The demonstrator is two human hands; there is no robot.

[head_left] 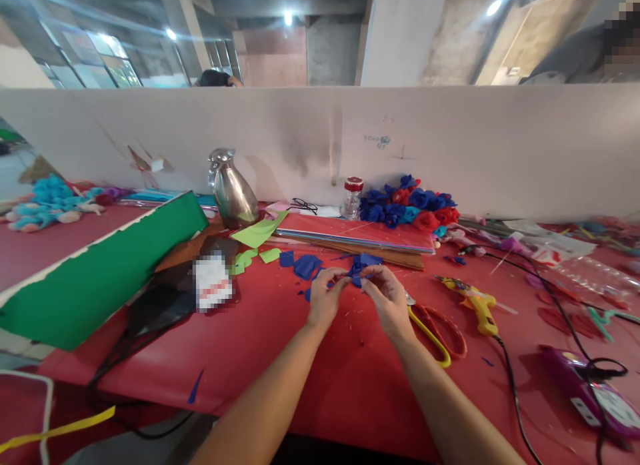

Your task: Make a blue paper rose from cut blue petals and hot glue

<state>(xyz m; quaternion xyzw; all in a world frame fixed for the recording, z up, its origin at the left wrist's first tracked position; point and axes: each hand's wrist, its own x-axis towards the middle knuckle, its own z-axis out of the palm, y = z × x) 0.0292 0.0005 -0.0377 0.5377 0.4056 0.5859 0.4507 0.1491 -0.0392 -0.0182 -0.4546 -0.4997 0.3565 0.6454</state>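
Over the middle of the red table (pixel 280 345), my two hands are raised close together with the fingers pinched. A small blue paper piece (pixel 356 271) shows between the fingertips of my left hand (pixel 326 297) and my right hand (pixel 391 297); both seem to grip its edges, though the fingers partly cover it. More blue paper cutouts (pixel 307 266) lie just beyond my left hand. Beside my right wrist rest scissors (pixel 430 335) with yellow and red handles. A yellow glue gun (pixel 475 301) lies farther right, its black cord running toward the front.
A steel jug (pixel 234 191), a red-lidded jar (pixel 353 198) and blue and red paper flowers (pixel 410 203) stand along the white partition (pixel 300 138). Stacked coloured sheets (pixel 350 231) lie before them. A green board (pixel 105 271) and a black pouch (pixel 160 305) occupy the left; a purple device (pixel 590 391) sits right.
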